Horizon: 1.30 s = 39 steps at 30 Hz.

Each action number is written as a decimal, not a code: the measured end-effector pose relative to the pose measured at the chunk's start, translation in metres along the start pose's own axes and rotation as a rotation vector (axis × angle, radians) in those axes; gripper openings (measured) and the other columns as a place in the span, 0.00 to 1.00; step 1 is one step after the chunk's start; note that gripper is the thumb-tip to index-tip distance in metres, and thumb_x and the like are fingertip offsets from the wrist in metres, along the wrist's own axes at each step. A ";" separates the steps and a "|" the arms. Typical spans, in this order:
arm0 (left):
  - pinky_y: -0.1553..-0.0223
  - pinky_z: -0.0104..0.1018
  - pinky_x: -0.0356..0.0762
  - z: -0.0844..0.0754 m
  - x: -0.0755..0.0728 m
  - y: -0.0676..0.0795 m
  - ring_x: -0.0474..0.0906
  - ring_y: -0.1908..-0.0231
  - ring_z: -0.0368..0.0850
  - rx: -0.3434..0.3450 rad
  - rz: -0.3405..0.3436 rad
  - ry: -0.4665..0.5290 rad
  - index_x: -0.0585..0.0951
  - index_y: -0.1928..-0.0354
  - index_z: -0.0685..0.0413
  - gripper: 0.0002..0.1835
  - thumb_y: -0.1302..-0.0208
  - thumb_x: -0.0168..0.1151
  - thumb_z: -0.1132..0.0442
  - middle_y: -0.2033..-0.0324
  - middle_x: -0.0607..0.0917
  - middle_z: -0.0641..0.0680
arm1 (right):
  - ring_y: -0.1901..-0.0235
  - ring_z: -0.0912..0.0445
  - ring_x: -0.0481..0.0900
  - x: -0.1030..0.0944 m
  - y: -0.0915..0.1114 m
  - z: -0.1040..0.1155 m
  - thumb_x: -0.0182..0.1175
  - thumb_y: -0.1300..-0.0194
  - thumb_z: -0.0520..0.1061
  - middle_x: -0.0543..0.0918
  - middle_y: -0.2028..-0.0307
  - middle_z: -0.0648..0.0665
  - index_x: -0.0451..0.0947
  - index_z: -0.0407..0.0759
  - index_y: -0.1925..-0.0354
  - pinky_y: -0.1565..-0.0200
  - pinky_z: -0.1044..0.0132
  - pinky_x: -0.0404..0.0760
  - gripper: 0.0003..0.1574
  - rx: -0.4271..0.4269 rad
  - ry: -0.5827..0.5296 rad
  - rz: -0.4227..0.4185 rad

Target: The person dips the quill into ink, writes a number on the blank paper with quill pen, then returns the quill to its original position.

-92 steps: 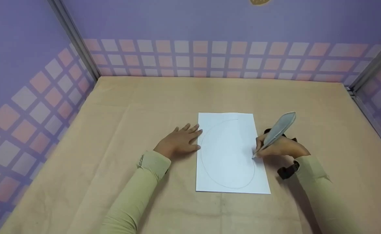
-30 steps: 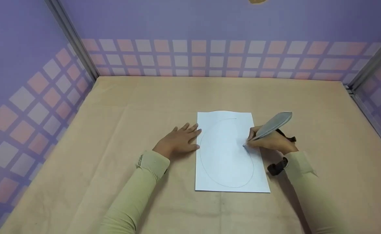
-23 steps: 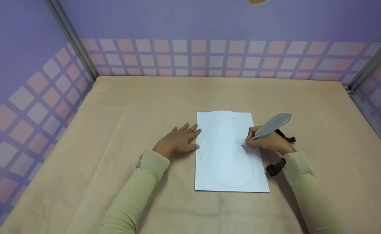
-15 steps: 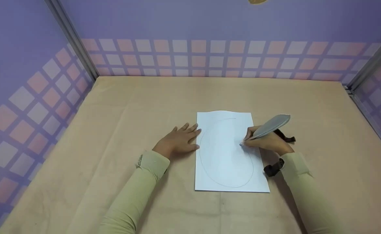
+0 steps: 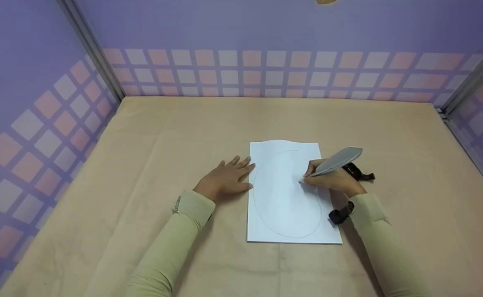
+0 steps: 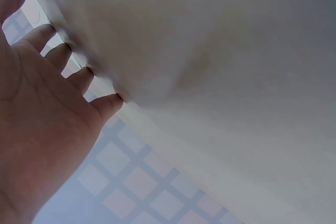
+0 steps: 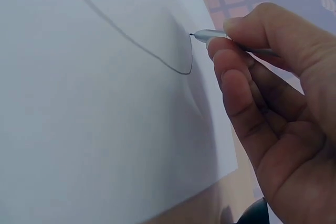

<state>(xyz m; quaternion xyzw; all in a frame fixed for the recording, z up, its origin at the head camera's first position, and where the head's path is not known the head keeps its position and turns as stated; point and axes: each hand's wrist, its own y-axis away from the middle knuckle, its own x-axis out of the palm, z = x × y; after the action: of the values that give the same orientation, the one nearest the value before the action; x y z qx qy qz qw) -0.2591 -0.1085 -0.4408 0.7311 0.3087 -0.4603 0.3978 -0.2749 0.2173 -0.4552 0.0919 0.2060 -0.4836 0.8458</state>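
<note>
A white sheet of paper lies on the table, bearing a thin curved line that sweeps down its left side, round the bottom and up the right. My left hand is flat with fingers spread, its thumb and fingertips at the paper's left edge; the left wrist view shows the hand from the palm side. In my right hand I grip a grey feather-shaped pen between thumb and fingers. Its tip stands at the end of the dark line in the right wrist view.
A beige cloth covers the table. Purple walls with pink and white squares stand at the back and sides, joined by metal posts. Black straps sit around my right wrist.
My right hand has moved left and away from me with the pen, from the paper's right side toward its middle. The drawn line has grown upward and bent leftward. My left hand stays put.
</note>
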 end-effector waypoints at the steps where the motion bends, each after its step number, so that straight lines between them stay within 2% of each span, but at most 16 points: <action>1: 0.27 0.58 0.38 0.000 0.000 0.000 0.36 0.24 0.49 0.002 -0.001 0.004 0.49 0.24 0.36 0.36 0.30 0.43 0.39 0.24 0.44 0.43 | 0.78 0.63 0.71 0.001 -0.001 0.000 0.67 0.45 0.35 0.79 0.77 0.52 0.78 0.36 0.73 0.72 0.72 0.70 0.06 0.002 0.005 -0.001; 5: 0.27 0.58 0.38 0.000 0.000 0.001 0.35 0.24 0.49 0.003 0.000 0.018 0.49 0.24 0.36 0.36 0.30 0.44 0.39 0.24 0.44 0.42 | 0.77 0.63 0.72 0.004 -0.002 0.004 0.66 0.45 0.32 0.80 0.76 0.49 0.79 0.32 0.72 0.72 0.72 0.72 0.04 -0.001 0.019 0.000; 12: 0.27 0.58 0.38 0.000 -0.001 0.000 0.36 0.24 0.50 0.007 -0.001 0.005 0.49 0.24 0.37 0.36 0.30 0.43 0.39 0.24 0.44 0.43 | 0.77 0.62 0.73 0.008 0.002 0.026 0.64 0.44 0.30 0.79 0.76 0.46 0.77 0.27 0.71 0.71 0.72 0.72 0.05 0.008 -0.028 0.010; 21: 0.27 0.58 0.38 0.000 0.000 -0.001 0.36 0.24 0.50 0.005 0.000 0.006 0.49 0.24 0.37 0.37 0.30 0.43 0.39 0.24 0.44 0.43 | 0.77 0.62 0.75 0.012 -0.006 0.008 0.66 0.44 0.33 0.81 0.75 0.48 0.78 0.30 0.70 0.71 0.71 0.75 0.06 0.001 -0.019 0.001; 25: 0.27 0.58 0.37 0.001 0.000 -0.001 0.35 0.24 0.50 0.005 0.003 0.010 0.48 0.24 0.37 0.37 0.30 0.43 0.39 0.24 0.43 0.43 | 0.76 0.62 0.75 0.013 -0.008 0.007 0.66 0.43 0.35 0.81 0.75 0.50 0.78 0.31 0.69 0.71 0.71 0.75 0.07 0.022 -0.008 0.003; 34: 0.26 0.56 0.37 0.000 0.000 0.000 0.35 0.24 0.49 -0.006 0.004 0.020 0.49 0.24 0.36 0.36 0.30 0.44 0.38 0.24 0.44 0.41 | 0.77 0.63 0.71 0.017 -0.004 0.031 0.64 0.44 0.31 0.80 0.75 0.48 0.77 0.27 0.69 0.72 0.73 0.68 0.05 0.068 -0.029 -0.014; 39: 0.26 0.55 0.36 0.000 0.000 0.001 0.35 0.24 0.48 -0.009 0.006 0.019 0.49 0.24 0.35 0.37 0.31 0.44 0.38 0.24 0.43 0.41 | 0.77 0.63 0.70 0.019 -0.005 0.036 0.64 0.45 0.31 0.79 0.76 0.49 0.77 0.29 0.70 0.73 0.73 0.66 0.05 0.093 -0.019 -0.010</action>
<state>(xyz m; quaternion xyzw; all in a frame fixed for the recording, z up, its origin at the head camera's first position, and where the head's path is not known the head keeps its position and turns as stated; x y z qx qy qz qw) -0.2586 -0.1083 -0.4402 0.7345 0.3125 -0.4509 0.3995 -0.2613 0.1873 -0.4305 0.1256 0.1755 -0.4975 0.8402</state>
